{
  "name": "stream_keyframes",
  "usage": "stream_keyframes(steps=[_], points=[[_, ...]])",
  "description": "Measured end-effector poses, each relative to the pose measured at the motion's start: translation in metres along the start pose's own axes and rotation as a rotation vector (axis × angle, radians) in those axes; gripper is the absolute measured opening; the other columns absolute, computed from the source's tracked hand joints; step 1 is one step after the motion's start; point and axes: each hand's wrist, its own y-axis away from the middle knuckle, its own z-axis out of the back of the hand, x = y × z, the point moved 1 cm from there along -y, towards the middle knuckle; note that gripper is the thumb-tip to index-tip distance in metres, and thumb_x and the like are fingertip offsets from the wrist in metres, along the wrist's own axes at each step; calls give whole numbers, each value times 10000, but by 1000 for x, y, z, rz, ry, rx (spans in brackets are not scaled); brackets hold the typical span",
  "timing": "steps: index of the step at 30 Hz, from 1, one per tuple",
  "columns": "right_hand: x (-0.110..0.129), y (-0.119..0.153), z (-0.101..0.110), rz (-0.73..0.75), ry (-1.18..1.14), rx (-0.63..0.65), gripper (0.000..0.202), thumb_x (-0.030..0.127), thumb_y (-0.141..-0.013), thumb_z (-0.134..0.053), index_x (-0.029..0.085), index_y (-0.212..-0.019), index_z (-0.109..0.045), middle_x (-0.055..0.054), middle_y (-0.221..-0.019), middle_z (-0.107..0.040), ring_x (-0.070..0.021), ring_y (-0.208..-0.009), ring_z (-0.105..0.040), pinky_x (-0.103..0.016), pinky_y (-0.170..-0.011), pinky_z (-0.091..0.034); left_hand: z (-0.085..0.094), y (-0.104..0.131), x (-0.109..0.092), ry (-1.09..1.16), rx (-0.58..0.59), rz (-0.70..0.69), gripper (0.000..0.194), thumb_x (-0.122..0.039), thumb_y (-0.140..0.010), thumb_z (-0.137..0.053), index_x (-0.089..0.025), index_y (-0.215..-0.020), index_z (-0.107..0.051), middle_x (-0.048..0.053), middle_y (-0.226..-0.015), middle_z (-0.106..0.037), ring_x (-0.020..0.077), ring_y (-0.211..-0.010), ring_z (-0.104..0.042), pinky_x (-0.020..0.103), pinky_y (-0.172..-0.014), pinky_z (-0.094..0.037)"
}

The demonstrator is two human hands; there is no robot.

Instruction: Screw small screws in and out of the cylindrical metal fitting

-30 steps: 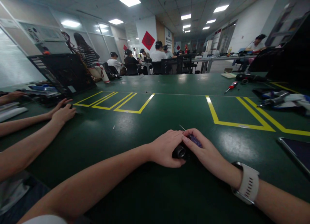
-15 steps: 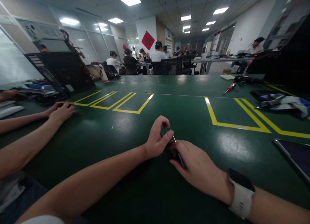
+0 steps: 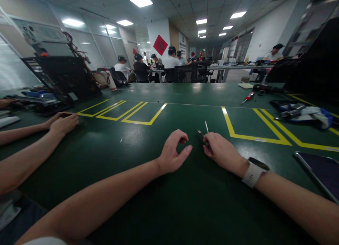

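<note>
My left hand (image 3: 173, 152) rests over the green table, thumb and curled fingers apart with nothing between them. To its right, my right hand (image 3: 221, 149) is closed around a slim dark tool (image 3: 202, 135) with a pale tip pointing up and to the left. Its handle is mostly hidden in the fingers, so its exact kind does not show. A thin white stick (image 3: 206, 127) juts upward from beside the same fingers. A gap of table separates the two hands. A watch with a pale strap (image 3: 251, 175) is on my right wrist.
Yellow tape outlines (image 3: 261, 140) mark the green table (image 3: 148, 209). At right lie a phone-like dark tablet (image 3: 321, 172), a red screwdriver (image 3: 249, 97) and a blue-white glove (image 3: 312, 115) with metal tools. Another person's hands (image 3: 63, 123) rest at the left.
My right hand has drawn away from my left, forward and to the right, with the dark tool and white stick. My left hand no longer touches the stick.
</note>
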Motion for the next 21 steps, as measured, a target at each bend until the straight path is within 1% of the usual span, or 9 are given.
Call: stream_keyframes(steps=[3,6,8,10,12,14,18,21], points=[[-43,-4,-1,-129,62,-19,68,201,-806,-483,171,-867,-481,-91,-833,-570,-223,-761,-555,-346,-679,-462,0,0,-2,-13,35,11,97,-252,-821,-445,-168,-869,-456,35,-801,-474,157,-760,-457,300,-678,-415],[-82,-4,5,-260,132,-25,81,236,-812,-471,171,-859,-474,-119,-849,-579,-251,-777,-565,-364,-686,-448,0,0,-2,-23,55,6,85,-240,-820,-451,-166,-860,-462,35,-800,-482,154,-755,-465,301,-680,-420],[-103,-1,10,-340,172,-19,90,240,-817,-452,164,-860,-471,-139,-847,-586,-265,-784,-574,-366,-684,-441,-1,0,-2,-33,65,0,82,-234,-823,-452,-163,-859,-468,37,-801,-486,152,-751,-465,301,-677,-421],[-119,2,15,-398,201,0,98,245,-819,-445,159,-859,-472,-148,-837,-592,-270,-787,-582,-362,-686,-436,-1,0,-2,-43,74,-7,81,-231,-825,-457,-159,-858,-472,38,-802,-489,151,-752,-465,299,-673,-420],[-128,4,17,-438,224,17,118,256,-827,-440,150,-865,-476,-161,-848,-595,-276,-806,-586,-359,-697,-435,-2,0,-1,-55,83,-13,79,-229,-826,-462,-157,-856,-475,38,-801,-492,150,-755,-466,297,-674,-419],[-132,4,17,-465,244,33,124,257,-831,-440,147,-871,-480,-162,-858,-597,-277,-821,-587,-359,-708,-434,-2,0,-1,-62,93,-15,77,-230,-828,-464,-158,-852,-478,37,-800,-495,150,-758,-467,296,-676,-418],[-130,3,15,-478,267,79,149,288,-830,-459,148,-871,-488,-154,-875,-603,-275,-829,-589,-351,-697,-438,-2,-1,-2,-53,108,-15,83,-232,-828,-461,-155,-840,-486,40,-798,-496,151,-753,-463,298,-671,-417],[-129,1,24,-463,264,112,229,378,-844,-442,157,-871,-494,-130,-855,-619,-255,-787,-599,-328,-658,-440,-2,-2,-3,-40,127,-2,93,-231,-833,-453,-150,-841,-497,43,-801,-498,150,-749,-463,298,-666,-418]])
